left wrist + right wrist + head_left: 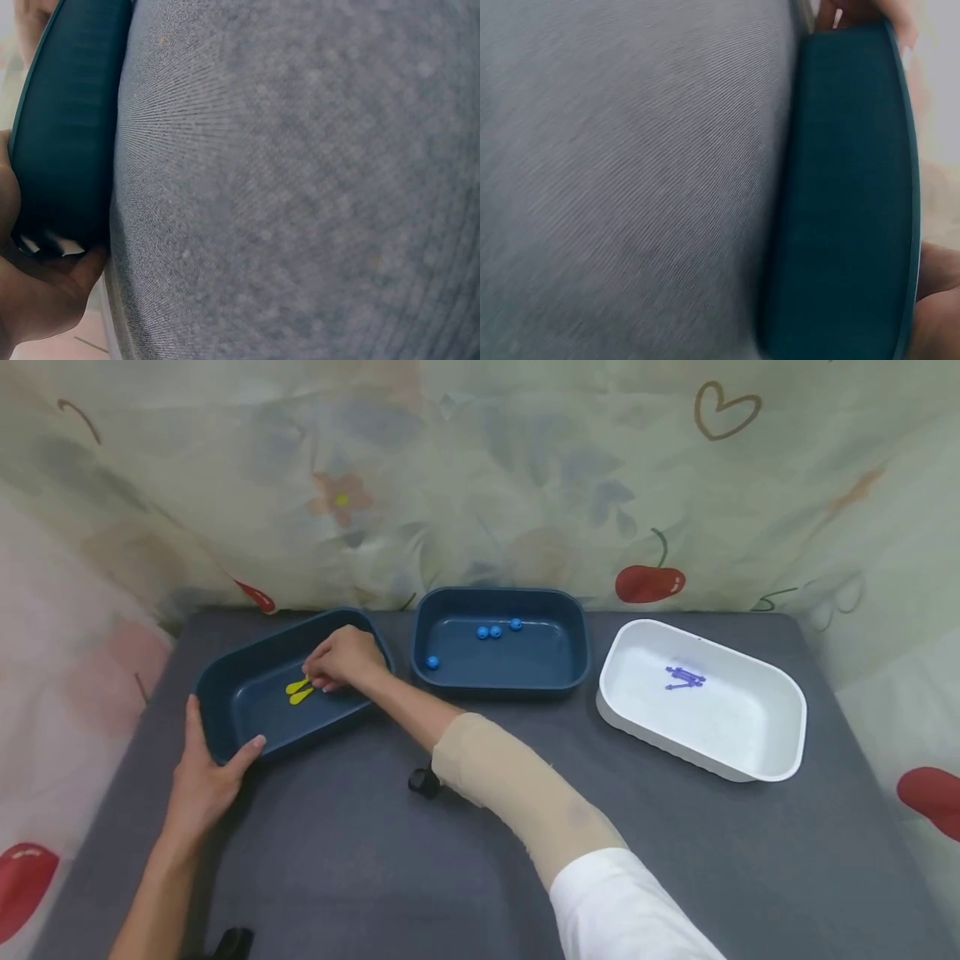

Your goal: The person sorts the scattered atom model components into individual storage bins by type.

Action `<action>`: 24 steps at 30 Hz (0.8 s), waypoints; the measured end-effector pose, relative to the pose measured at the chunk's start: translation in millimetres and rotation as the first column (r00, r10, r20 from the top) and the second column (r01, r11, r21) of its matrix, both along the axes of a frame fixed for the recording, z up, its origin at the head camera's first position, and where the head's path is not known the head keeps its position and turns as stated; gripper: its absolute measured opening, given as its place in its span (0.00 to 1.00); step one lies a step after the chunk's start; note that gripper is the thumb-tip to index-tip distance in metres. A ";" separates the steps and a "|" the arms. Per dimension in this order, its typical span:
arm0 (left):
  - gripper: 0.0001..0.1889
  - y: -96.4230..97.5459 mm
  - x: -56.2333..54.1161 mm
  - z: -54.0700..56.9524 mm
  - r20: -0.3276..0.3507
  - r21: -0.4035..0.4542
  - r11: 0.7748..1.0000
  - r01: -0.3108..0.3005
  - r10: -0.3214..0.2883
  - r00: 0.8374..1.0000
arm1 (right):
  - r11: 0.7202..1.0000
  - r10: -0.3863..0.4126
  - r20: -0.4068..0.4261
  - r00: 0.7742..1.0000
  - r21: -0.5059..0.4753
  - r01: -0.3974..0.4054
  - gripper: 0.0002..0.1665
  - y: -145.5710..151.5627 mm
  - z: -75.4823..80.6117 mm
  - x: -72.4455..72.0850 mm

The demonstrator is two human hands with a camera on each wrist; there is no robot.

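Observation:
Two small yellow drop-shaped pieces (301, 696) with narrow ends lie on the floor of the left dark blue tray (247, 693). My right hand (347, 656) reaches into this tray, fingers curled down, and its fingertips pinch the narrow end of the upper yellow piece (295, 687). The exact contact is partly hidden by the fingers. With thumb and fingers spread around the tray's near left corner, my left hand (208, 781) grips it from outside. Both wrist views show the tray's outer wall (71, 127) but nothing inside it.
A second dark blue tray (501, 687) at the back middle contains several blue beads (496, 632). To the right, a white tray (757, 727) holds several purple sticks (686, 677). All stand on a grey cloth-covered table (420, 860), with a patterned curtain (480, 485) behind.

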State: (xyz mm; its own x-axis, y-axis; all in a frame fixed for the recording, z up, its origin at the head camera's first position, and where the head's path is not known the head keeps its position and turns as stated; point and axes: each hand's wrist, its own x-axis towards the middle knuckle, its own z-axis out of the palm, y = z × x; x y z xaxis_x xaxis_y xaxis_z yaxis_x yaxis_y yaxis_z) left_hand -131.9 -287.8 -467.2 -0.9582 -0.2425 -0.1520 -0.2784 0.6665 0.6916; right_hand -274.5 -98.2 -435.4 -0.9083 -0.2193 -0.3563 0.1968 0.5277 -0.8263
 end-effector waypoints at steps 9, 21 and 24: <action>0.54 -0.1 -0.4 -0.8 0.010 0.020 1.000 -0.002 0.001 1.000 | 0.968 0.105 -0.182 0.978 -0.208 -0.143 0.09 29.7 11.0 8.6; 0.53 -2.1 2.2 0.4 0.008 0.027 1.000 0.005 -0.005 1.000 | 0.922 0.149 -0.218 0.964 -0.323 -0.216 0.09 72.3 28.0 20.0; 0.53 -0.9 2.1 0.6 0.006 0.028 1.000 -0.003 0.003 1.000 | 0.922 0.153 -0.236 0.960 -0.316 -0.225 0.09 83.6 30.5 24.2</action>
State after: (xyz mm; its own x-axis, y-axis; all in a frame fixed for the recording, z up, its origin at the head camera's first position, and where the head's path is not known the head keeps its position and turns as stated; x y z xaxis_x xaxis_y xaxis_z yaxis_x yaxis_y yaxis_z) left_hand -129.8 -288.7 -466.6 -0.9565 -0.2409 -0.1647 -0.2847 0.6460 0.7083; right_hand -250.3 -14.6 -404.8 -0.8825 -0.4682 -0.0442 -0.0691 0.2221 -0.9726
